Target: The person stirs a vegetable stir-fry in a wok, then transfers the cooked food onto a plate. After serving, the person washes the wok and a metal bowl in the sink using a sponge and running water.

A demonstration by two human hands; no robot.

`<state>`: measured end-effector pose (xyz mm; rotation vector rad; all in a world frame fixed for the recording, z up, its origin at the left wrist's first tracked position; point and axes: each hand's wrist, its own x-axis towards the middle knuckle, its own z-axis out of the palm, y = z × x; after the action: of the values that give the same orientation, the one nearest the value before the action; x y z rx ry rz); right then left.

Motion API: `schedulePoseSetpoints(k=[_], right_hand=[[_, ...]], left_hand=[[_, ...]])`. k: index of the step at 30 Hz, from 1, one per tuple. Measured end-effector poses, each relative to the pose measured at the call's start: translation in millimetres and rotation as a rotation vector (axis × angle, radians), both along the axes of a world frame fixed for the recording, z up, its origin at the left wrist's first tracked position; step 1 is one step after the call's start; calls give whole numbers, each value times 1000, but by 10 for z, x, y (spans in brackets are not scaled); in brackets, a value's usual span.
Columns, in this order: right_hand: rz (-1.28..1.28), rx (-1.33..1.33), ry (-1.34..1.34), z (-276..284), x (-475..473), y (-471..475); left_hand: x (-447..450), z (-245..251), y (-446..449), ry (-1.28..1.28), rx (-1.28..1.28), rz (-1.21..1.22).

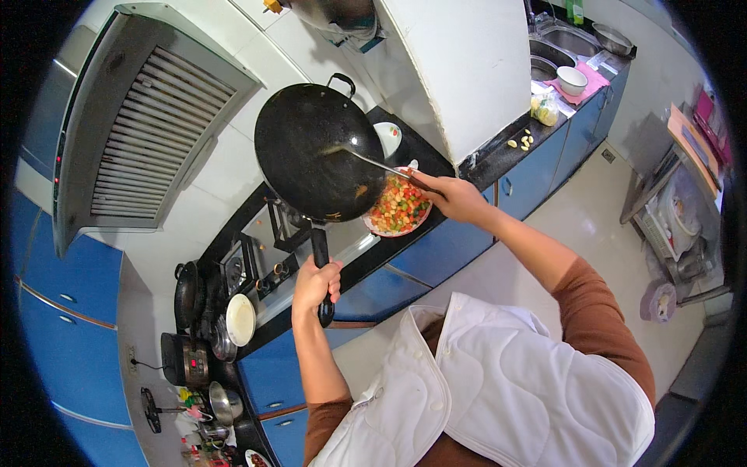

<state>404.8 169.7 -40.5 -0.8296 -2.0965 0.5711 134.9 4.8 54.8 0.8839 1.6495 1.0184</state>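
A black wok [309, 140] is held up and tilted over the counter, with a few food bits on its inner surface. My left hand [317, 284] is closed around its long black handle. In my right hand [458, 197] is a metal cooking spatula [379, 166] with a dark handle, its blade against the wok's inside. A round dish [387, 233] stands below the wok's right edge, partly hidden by it. Diced food [402, 204] in red, green and pale yellow fills the dish.
A gas stove [259, 239] lies below the wok, under a range hood [157, 134]. Behind the dish is a white bowl [388, 137]. To the left stand a cream bowl [241, 320] and a rice cooker [185, 359]. Garlic cloves [522, 140] lie near the sink [566, 42].
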Motion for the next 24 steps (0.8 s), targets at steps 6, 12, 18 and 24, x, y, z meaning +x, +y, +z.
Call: schedulePoseSetpoints(k=[6, 12, 18, 24], right_hand=[[74, 41, -525, 627, 871, -29], [34, 151, -573, 1121, 964, 80], [-33, 141, -479, 807, 409, 128], [-5, 61, -614, 946, 1083, -114]], left_hand=[[-93, -5, 43, 69, 26, -24], [-95, -10, 11, 98, 45, -35], [-56, 21, 5, 73, 47, -38], [-165, 45, 46, 57, 38, -12]])
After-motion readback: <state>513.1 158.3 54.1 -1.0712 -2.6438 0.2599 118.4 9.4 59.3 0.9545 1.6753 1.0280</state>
